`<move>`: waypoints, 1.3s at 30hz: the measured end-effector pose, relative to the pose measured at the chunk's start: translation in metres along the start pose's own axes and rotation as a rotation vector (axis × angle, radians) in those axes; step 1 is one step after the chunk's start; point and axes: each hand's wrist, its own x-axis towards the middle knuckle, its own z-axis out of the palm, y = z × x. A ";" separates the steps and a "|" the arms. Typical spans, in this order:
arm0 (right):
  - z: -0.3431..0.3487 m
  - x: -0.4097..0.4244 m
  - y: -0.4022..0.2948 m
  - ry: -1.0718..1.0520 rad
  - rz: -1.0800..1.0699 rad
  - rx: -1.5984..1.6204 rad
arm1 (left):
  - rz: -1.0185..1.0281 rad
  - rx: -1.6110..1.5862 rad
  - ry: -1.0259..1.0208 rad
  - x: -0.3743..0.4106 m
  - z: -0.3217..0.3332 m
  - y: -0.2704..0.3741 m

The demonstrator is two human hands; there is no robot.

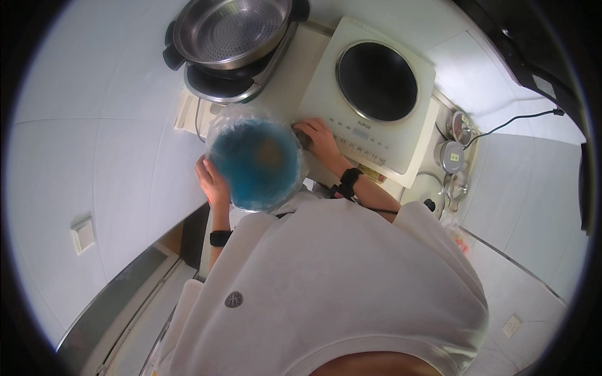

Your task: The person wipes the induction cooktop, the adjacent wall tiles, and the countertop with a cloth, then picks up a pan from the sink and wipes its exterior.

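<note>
A round blue container [254,164], its top under clear plastic film, is before my body; a brownish patch shows dimly through the cover. My left hand [214,183] grips its left side, fingers bent against the rim. On the opposite side my right hand [317,138] has its fingers curled over a small dark object [302,137] beside the film. What this object is, and whether it joins the container, I cannot tell. Both wrists wear black bands.
Right of the container lies a white Supor induction cooker [362,127]. A perforated steel steamer pan [230,30] stands on a black appliance [221,87] at the upper left. Lidded pots [452,157] and a glass lid [425,192] are at the right, with a black cable [510,122] above.
</note>
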 end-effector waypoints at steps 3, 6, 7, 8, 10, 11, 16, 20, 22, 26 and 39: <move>-0.019 -0.008 -0.009 -0.031 0.294 0.336 | 0.022 0.013 0.023 0.001 0.000 -0.004; -0.040 -0.029 0.002 -0.025 0.686 0.836 | 0.034 0.021 0.032 0.000 0.000 0.000; -0.031 -0.052 0.032 0.059 0.622 0.922 | 0.051 0.038 0.048 0.000 0.001 0.000; -0.035 -0.058 0.037 0.132 0.644 1.077 | 0.066 0.056 0.066 0.000 0.002 -0.002; -0.069 -0.054 0.015 0.282 0.763 1.455 | 0.089 0.097 0.103 -0.001 0.002 -0.004; -0.090 -0.048 -0.001 0.353 0.855 1.683 | 0.087 0.097 0.132 -0.002 0.001 -0.003; -0.134 -0.073 0.003 0.544 0.809 1.553 | 0.261 0.188 0.283 -0.004 -0.004 0.008; -0.162 -0.114 0.028 0.692 0.802 1.343 | 0.499 0.190 0.203 -0.003 -0.002 0.066; -0.168 -0.139 0.041 0.797 0.818 1.261 | 0.464 0.036 -0.018 -0.002 0.014 0.095; -0.179 -0.167 0.058 0.939 0.797 1.197 | 0.525 -0.041 -0.409 0.013 0.059 0.137; -0.198 -0.197 0.133 0.961 0.754 1.328 | 0.167 0.005 -1.024 0.102 0.233 0.166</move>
